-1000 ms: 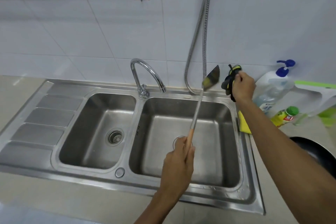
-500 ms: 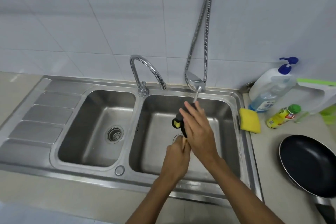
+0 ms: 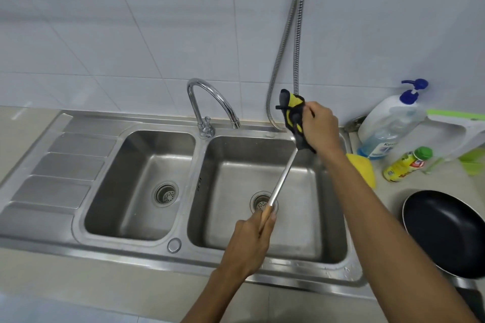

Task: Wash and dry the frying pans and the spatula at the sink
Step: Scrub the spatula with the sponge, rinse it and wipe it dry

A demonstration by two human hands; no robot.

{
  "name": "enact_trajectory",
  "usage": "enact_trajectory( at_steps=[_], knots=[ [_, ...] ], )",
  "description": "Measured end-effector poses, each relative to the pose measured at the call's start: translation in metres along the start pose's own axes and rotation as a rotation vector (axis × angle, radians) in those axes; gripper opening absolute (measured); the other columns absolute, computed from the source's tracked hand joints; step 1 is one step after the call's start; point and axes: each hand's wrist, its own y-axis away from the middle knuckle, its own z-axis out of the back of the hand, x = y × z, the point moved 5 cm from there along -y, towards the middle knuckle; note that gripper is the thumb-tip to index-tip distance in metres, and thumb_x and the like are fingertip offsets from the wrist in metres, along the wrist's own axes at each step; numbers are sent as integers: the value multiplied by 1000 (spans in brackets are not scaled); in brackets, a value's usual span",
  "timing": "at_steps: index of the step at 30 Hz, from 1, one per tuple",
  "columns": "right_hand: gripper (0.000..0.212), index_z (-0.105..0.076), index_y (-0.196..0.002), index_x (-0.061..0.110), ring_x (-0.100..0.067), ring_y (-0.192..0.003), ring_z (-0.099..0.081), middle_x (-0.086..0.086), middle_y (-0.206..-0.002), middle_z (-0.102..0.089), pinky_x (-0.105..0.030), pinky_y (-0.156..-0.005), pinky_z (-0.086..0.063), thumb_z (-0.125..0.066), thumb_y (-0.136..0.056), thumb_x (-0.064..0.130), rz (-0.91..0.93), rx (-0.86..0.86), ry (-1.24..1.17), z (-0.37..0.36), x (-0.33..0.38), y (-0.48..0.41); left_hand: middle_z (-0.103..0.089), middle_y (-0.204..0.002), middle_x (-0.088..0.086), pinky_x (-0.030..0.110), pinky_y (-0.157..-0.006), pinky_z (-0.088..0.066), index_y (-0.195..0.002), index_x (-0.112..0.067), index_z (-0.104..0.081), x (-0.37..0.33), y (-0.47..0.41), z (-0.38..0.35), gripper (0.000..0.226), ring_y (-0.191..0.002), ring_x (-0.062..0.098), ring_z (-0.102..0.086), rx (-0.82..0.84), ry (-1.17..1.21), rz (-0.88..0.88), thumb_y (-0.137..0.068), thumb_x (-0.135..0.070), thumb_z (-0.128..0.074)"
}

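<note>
1. The sink [image 3: 131,252], a steel double basin, fills the middle of the frame, set in the desk [image 3: 105,283]; no stream shows at the tap [image 3: 210,97]
2. The frying pan [image 3: 446,233], black, lies on the desk at lower right, beside the right basin and cut by the frame edge; only one pan is in view
3. The hands are well apart: the left hand [image 3: 249,241], lower centre, is clamped on the wooden grip of the spatula [image 3: 284,173]; the right hand [image 3: 319,126], upper right of centre, is closed round a yellow-and-black cloth [image 3: 294,110] bunched over the blade end
4. The spatula slants across the right basin, with its blade hidden in the cloth; the step is judged to be drying
5. Risks: a loose wrap could slide off the blade, leaving it wet; a hard pull along the hidden edge could nick the fingers; a swing of the far end could strike the hose just behind
</note>
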Motion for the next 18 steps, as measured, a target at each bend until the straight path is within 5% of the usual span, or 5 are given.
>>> enact_trajectory(
  at_steps=[3, 7, 10, 15, 18],
  knots=[
    [32, -67, -123, 16, -29, -113, -60, -7, -122, -68, -27, -85, -40, -41, -105, 20, -4, 77, 3, 3, 1, -15, -46, -55, -6, 16, -45, -35, -76, -39, -46, 1, -2, -2, 30, -45, 8, -44, 9, -25, 1, -106, -43, -45],
    [32, -63, -131, 25, -11, -125, -53, 5, -140, -56, -26, -101, -43, -50, -104, 35, 224, 28, -38, -12, 15, 32, -48, -55, -6, 15, -46, -36, -77, -38, -47, 2, -17, 9, 28, -47, 7, -49, -20, -70, 4, -105, -42, -46],
    [28, -66, -127, 22, -10, -125, -53, 6, -141, -54, -24, -99, -45, -50, -105, 30, 303, -64, 26, -15, 2, 57, -49, -56, -7, 13, -46, -35, -86, -36, -48, 6, -15, 10, 20, -48, 5, -51, 3, -91, -14, -106, -40, -47],
    [29, -74, -115, 20, -20, -108, -63, -3, -118, -72, -24, -85, -42, -48, -103, 24, -72, -2, -50, -6, -28, -8, -47, -55, -9, 15, -44, -37, -82, -36, -47, 0, -7, -2, 24, -44, 4, -49, 29, -71, -9, -106, -40, -45],
    [30, -72, -120, 15, -17, -111, -62, -2, -122, -70, -22, -91, -44, -47, -105, 21, 11, -78, -115, 1, -13, 0, -45, -53, -9, 15, -44, -35, -77, -40, -45, -3, -14, 3, 29, -44, 6, -48, -3, -68, -22, -106, -38, -46]
  ],
)
